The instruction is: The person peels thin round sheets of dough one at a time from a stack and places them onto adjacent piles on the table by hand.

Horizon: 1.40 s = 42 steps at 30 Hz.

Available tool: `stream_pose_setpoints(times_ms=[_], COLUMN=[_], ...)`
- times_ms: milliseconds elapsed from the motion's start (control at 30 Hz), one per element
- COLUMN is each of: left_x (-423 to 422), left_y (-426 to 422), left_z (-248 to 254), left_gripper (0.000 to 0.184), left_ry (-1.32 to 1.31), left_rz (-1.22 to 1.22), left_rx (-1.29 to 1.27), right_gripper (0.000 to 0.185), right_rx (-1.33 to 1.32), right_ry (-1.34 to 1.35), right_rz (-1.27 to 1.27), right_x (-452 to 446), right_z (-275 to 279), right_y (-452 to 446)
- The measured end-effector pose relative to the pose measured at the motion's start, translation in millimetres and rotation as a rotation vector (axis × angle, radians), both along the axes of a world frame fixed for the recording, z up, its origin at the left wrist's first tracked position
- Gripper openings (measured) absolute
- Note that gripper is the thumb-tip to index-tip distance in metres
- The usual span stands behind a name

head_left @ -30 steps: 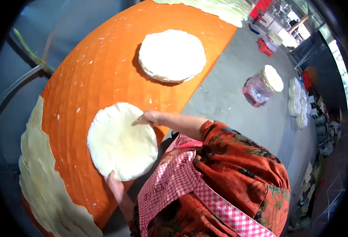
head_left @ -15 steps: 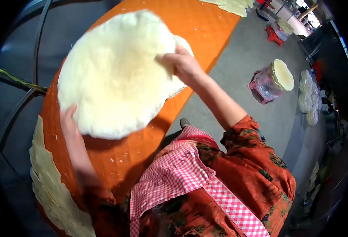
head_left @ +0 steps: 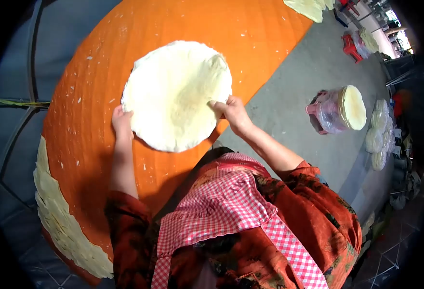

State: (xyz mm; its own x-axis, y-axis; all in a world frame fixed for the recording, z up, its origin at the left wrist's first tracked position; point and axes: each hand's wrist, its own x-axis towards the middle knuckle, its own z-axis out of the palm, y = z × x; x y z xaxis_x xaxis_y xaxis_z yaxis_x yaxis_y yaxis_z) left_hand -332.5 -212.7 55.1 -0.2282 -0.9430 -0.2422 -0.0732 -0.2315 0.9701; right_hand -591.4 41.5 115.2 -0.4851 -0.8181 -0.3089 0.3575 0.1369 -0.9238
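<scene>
A large, round, pale flatbread (head_left: 164, 91) with an uneven, slightly raised edge is held over the orange tabletop. My left hand (head_left: 123, 124) grips its lower left rim, fingers mostly tucked behind. At the right rim my right hand (head_left: 236, 115) pinches it, with the thumb on the upper face and the other fingers underneath. The right half of the face looks dented and shaded. Whether this is one sheet or several layered together I cannot tell.
Overlapping pale sheets (head_left: 65, 216) line the left edge of the orange table (head_left: 89, 159). More sheets (head_left: 308, 7) lie at its far corner. On the floor to the right, a plastic-wrapped stack of round flatbreads (head_left: 354, 108) rests on a red stool (head_left: 314, 111). Bagged rounds (head_left: 378, 132) stand beyond.
The flatbread has come down and away from my face, nearer the tabletop, and appears smaller and level. Both hands still hold it, my left hand now higher along its side.
</scene>
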Motion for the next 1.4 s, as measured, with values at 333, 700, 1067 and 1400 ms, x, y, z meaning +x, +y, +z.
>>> stream_pose_setpoints(times_ms=[333,700,1067,1400], left_x=[6.0,-54.8,-53.7,22.7], left_y=[7.8,42.6,-27.6,157.8], left_z=[-8.8,70.8,-16.9,51.9], left_gripper=[0.035,0.071,0.072,0.081], left_ry=[-0.126,-1.056,-1.057,-0.816], left_rz=[0.064,-0.461,-0.567,-0.417], left_rx=[-0.117,-1.14,-1.156,-0.826], right_gripper=[0.026,0.072,0.078,0.066], right_rx=[0.132,0.091,0.36,-0.171], right_ry=[-0.024,1.765,1.746,1.741], right_rz=[0.011,0.073,0.272,0.6], right_x=[-12.7,-49.0,-75.8,69.7], right_z=[-40.8,15.7,-91.8,32.5], right_y=[4.8,-30.0,-76.1,-118.9])
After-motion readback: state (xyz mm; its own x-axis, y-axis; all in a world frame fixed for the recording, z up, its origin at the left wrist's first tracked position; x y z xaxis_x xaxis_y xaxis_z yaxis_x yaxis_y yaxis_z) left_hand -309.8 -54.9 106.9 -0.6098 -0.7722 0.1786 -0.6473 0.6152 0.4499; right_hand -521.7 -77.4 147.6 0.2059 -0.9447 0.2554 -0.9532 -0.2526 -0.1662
